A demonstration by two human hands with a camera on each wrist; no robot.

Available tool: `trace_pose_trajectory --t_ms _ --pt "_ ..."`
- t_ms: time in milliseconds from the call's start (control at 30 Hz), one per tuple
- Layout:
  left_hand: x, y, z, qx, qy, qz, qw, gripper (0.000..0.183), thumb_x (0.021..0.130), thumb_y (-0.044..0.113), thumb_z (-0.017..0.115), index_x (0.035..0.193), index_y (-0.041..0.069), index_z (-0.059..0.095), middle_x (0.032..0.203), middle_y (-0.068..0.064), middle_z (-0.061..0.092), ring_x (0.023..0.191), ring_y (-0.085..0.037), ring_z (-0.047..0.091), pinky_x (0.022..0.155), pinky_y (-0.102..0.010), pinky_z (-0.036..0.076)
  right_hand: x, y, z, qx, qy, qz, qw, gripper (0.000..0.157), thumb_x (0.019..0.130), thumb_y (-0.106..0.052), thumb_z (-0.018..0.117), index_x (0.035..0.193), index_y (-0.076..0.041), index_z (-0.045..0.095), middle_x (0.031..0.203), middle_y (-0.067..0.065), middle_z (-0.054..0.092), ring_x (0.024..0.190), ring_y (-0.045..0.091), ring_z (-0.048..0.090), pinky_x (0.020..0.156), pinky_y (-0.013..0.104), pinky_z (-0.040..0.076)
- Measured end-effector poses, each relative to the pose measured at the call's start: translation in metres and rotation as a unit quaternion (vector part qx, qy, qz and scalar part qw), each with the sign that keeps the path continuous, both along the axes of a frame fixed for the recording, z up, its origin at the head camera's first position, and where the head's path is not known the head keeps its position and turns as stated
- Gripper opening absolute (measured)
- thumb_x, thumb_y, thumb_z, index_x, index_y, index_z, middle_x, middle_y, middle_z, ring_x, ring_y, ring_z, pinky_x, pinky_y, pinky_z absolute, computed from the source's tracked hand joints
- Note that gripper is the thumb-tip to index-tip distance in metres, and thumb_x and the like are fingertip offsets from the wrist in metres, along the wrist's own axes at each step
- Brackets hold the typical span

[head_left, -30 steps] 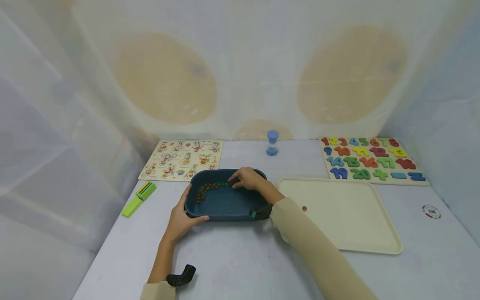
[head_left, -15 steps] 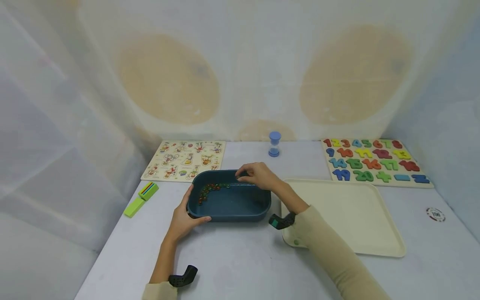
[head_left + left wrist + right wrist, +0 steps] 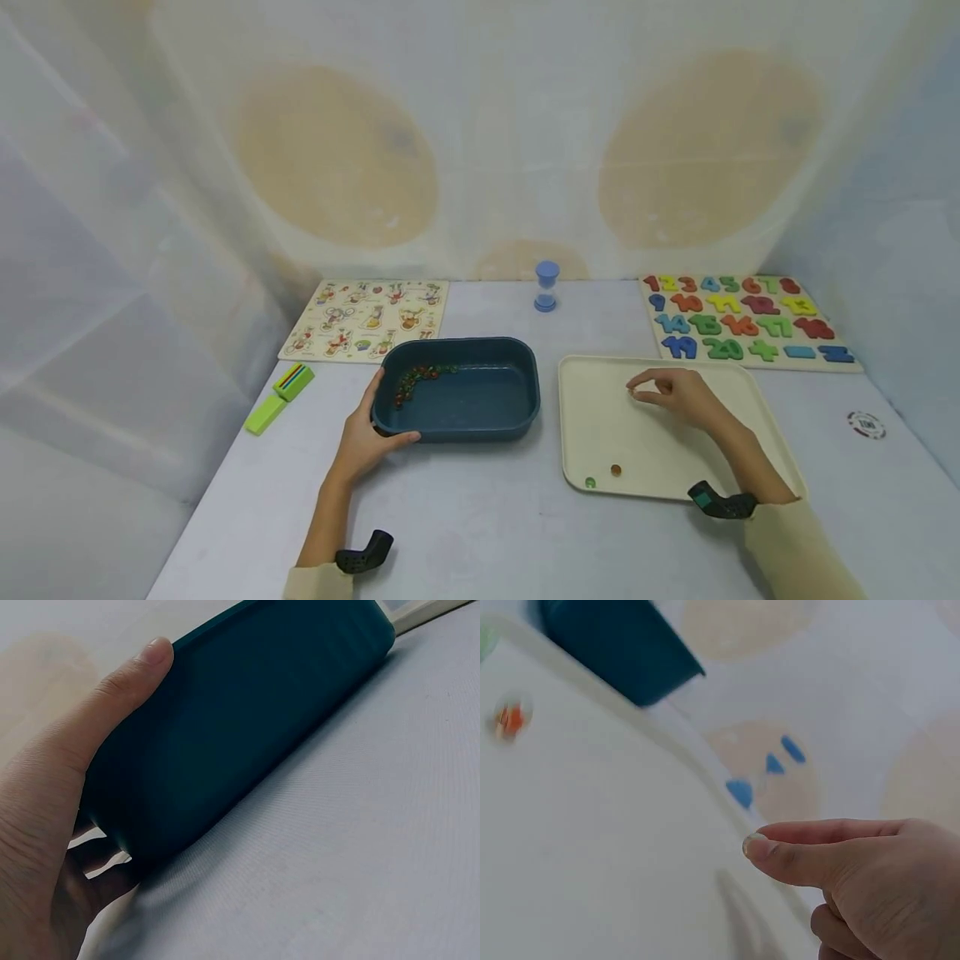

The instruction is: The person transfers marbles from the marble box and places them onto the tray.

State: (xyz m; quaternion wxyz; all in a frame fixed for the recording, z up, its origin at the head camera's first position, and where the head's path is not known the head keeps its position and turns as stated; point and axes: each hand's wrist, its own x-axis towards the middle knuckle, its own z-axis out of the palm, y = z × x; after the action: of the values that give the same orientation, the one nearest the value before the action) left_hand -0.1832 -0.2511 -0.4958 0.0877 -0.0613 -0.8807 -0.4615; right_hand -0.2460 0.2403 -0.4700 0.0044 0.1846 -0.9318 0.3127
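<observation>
Right hand [image 3: 678, 396] has moved from above the dark teal basin [image 3: 467, 407] to above the cream tray [image 3: 600, 417]. It pinches a small glass marble [image 3: 748, 846] between thumb and forefinger, clear of the tray surface; the fingertips mostly hide it. Left hand [image 3: 363, 442] grips the basin's left end, thumb along the near wall, fingers curled around the end. On the tray, a green marble [image 3: 590, 482] and an orange-brown marble [image 3: 616, 470] lie apart near the front left corner. More marbles [image 3: 408, 382] line the basin's left and far inner sides.

Handling assessment: the pinched marble is likely light, hard and slippery, prone to rolling, and liable to chip if dropped; a fingertip hold across its middle suits it. It appears round, with no long axis or pointing direction evident. The basin's long axis runs left to right.
</observation>
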Motion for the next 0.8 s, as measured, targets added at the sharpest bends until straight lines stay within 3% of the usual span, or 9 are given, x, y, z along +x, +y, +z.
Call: trace_pose_trajectory --t_ms 200,300,400,633,800 --pt "0.000 0.000 -0.001 0.004 -0.002 0.005 1.0000 0.109 0.060 0.036 0.082 0.143 0.035 0.012 0.147 -0.002 0.023 0.132 -0.028 0.026 0.099 -0.056 0.029 0.007 0.018 -0.014 0.004 -0.017 -0.005 1.000 0.022 0.082 -0.027 0.065 0.102 -0.018 0.068 0.056 -0.005 0.033 0.051 0.008 0.029 0.044 0.023 0.025" --pt "0.000 0.001 -0.002 0.004 -0.003 0.005 1.0000 0.109 0.060 0.034 0.082 0.143 0.035 0.011 0.147 -0.002 0.024 0.132 -0.028 0.027 0.099 -0.056 0.029 0.006 0.014 -0.007 0.001 0.002 0.004 1.000 0.026 0.081 -0.027 0.066 0.106 -0.019 0.066 0.053 -0.006 0.033 0.048 0.006 0.028 0.042 0.021 0.026" --pt "-0.001 0.001 -0.003 0.001 -0.005 0.007 1.0000 0.109 0.060 0.036 0.082 0.143 0.036 0.012 0.147 -0.002 0.024 0.132 -0.028 0.027 0.098 -0.056 0.030 0.002 0.000 0.011 -0.020 0.017 0.019 0.999 0.030 0.080 -0.029 0.066 0.108 -0.019 0.065 0.052 -0.006 0.033 0.046 0.007 0.028 0.040 0.022 0.027" --pt "0.000 0.000 -0.002 0.001 -0.005 -0.001 1.0000 0.108 0.061 0.038 0.081 0.143 0.036 0.011 0.147 -0.001 0.022 0.132 -0.029 0.026 0.098 -0.057 0.029 -0.027 -0.088 0.052 -0.074 0.028 0.091 0.993 0.025 0.081 -0.029 0.066 0.104 -0.021 0.067 0.052 -0.004 0.030 0.047 0.011 0.030 0.044 0.024 0.027" --pt "0.002 0.001 -0.001 0.012 -0.001 -0.005 0.9999 0.108 0.060 0.036 0.082 0.143 0.035 0.013 0.147 -0.001 0.022 0.132 -0.029 0.026 0.098 -0.057 0.029 -0.052 -0.165 0.059 -0.085 0.038 0.171 0.981 0.024 0.079 -0.024 0.068 0.103 -0.017 0.068 0.045 -0.005 0.027 0.042 0.011 0.024 0.045 0.024 0.027"
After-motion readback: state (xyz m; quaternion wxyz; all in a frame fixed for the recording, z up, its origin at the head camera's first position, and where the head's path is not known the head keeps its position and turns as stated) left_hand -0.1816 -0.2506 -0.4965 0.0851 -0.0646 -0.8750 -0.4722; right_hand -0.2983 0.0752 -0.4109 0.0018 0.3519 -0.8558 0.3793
